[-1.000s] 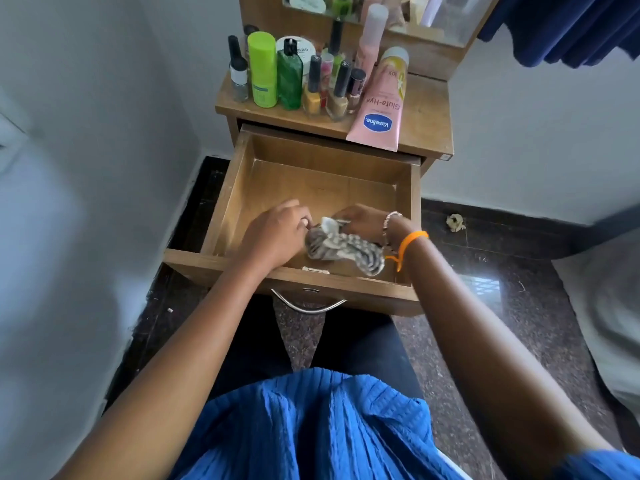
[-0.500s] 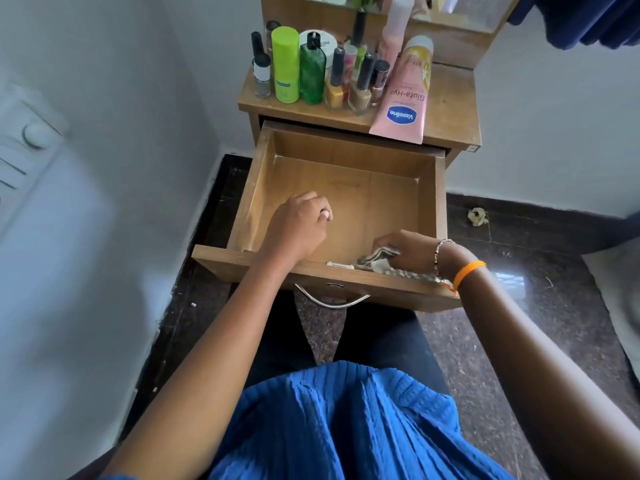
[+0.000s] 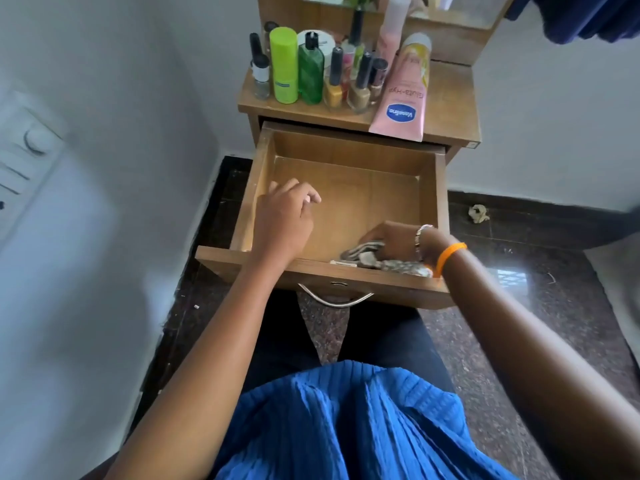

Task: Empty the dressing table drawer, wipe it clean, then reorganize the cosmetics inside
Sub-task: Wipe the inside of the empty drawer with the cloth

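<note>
1. Down in the front right corner of the open drawer (image 3: 349,157), the right hand (image 3: 391,242) pressed a striped cloth (image 3: 363,254) against the wooden bottom, its fingers curled over the bunched fabric.
2. Part of that cloth trailed along the inside of the drawer's front wall, under the wrist, which wore an orange band (image 3: 450,256) and a thin bracelet (image 3: 420,237).
3. The left hand (image 3: 285,220) hung over the left side of the drawer, fingers loosely bent and holding nothing; whether it touched the side wall I could not tell.
4. Apart from the cloth and a small pale strip beside it at the front wall, the drawer's floor showed bare wood.
5. The cosmetics stood on the tabletop (image 3: 450,109) behind the drawer: a lime-green can (image 3: 284,64), a green bottle (image 3: 310,74), several nail polish bottles (image 3: 360,84) and a white jar (image 3: 320,38) crowded at the left.
6. A pink lotion tube (image 3: 403,95) lay just right of them, its flat end overhanging the table's front edge.
7. A metal handle (image 3: 334,299) hung from the drawer front above the person's dark-trousered knees.
</note>
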Tool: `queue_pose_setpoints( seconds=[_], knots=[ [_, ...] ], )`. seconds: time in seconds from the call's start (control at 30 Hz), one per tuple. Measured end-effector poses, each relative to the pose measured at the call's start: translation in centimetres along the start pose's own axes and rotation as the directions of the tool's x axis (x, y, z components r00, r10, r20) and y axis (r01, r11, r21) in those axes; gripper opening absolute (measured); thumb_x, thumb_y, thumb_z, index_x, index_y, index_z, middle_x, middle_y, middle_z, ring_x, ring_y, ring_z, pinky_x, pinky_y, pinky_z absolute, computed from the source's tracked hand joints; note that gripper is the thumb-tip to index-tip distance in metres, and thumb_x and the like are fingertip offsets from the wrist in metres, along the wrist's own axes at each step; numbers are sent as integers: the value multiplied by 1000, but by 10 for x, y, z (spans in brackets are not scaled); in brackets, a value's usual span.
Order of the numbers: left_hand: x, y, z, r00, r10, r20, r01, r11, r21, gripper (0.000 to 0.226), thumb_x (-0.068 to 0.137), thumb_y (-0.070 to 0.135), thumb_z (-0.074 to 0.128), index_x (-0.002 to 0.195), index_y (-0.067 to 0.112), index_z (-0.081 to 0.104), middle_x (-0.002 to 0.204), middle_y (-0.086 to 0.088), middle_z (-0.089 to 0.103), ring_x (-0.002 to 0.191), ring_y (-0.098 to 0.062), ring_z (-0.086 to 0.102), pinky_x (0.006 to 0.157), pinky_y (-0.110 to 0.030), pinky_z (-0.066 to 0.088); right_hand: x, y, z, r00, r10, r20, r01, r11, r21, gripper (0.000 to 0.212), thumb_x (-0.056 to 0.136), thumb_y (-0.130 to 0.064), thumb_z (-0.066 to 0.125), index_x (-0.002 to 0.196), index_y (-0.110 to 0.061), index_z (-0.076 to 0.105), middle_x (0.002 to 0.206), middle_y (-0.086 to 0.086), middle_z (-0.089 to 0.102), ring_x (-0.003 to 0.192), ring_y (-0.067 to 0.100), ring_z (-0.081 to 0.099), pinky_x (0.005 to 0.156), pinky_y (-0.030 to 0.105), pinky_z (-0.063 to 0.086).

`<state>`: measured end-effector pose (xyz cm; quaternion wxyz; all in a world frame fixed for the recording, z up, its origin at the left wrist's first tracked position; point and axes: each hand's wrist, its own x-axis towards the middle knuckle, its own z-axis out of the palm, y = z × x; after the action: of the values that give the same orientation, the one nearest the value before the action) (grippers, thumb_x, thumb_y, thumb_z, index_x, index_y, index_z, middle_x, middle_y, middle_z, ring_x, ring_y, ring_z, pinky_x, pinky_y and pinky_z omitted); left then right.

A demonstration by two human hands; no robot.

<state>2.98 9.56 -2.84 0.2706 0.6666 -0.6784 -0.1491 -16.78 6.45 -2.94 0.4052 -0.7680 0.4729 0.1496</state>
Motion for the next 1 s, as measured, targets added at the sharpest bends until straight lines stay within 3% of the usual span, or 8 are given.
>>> queue_pose_setpoints(
  seconds=[0.1,0.2,0.3,0.4,0.5,0.67,0.83,1.0],
  knots=[
    [-13,-19,-16,995,-39,-90,38,999,-8,32,88,-2,43,93,18,67,94,5,65,94,-20,54,81,-36,43,-2,-3,-18,998,25,57,-18,993,-114,28,81,1,53,101,-10,69,99,9,69,88,20,61,83,35,50],
    [-28,-38,-30,964,-161,-211,182,980,84,37,84,-4,43,99,20,66,98,4,66,101,-25,50,80,-31,30,14,-47,-22,983,-150,-108,146,988,-40,19,80,5,51,95,5,63,91,20,65,80,24,55,72,30,44],
    [-41,-50,-36,917,-249,-311,298,947,122,44,77,-5,44,108,19,63,105,2,64,103,-28,47,81,-29,23,37,-107,-3,935,-255,-247,277,959,57,20,84,4,48,99,8,60,88,12,59,81,19,49,60,18,36],
    [-44,-54,-34,900,-293,-322,341,935,103,51,72,-5,44,114,19,60,109,3,63,101,-27,48,81,-29,25,54,-131,20,939,-282,-198,306,946,104,19,85,-4,57,100,6,62,96,19,66,82,21,53,72,29,43],
    [-43,-50,-33,914,-295,-279,340,931,130,48,77,-4,44,116,19,58,114,2,61,107,-26,47,85,-32,31,44,-112,11,952,-281,-118,293,952,91,21,86,-6,57,106,-2,65,103,13,68,85,13,54,61,18,38],
    [-41,-53,-32,920,-312,-238,352,924,149,44,83,-3,42,117,21,59,117,0,59,112,-27,46,88,-35,33,25,-68,-4,981,-192,-18,193,976,105,34,82,1,54,110,-14,67,99,2,67,89,14,59,79,23,45],
    [-33,-44,-36,933,-316,-172,348,915,205,33,91,15,50,124,18,52,123,-1,58,119,-26,50,112,-48,20,21,-62,-21,983,-175,63,171,983,64,33,80,5,51,99,-13,71,98,8,72,89,23,66,80,36,53],
    [-11,-36,-39,941,-329,-78,338,909,244,47,93,31,49,137,16,41,133,-3,53,124,-24,49,115,-51,7,21,-32,-41,938,52,-344,-117,978,-172,30,83,-6,54,110,-14,65,109,13,67,102,31,60,74,27,43]
  ],
)
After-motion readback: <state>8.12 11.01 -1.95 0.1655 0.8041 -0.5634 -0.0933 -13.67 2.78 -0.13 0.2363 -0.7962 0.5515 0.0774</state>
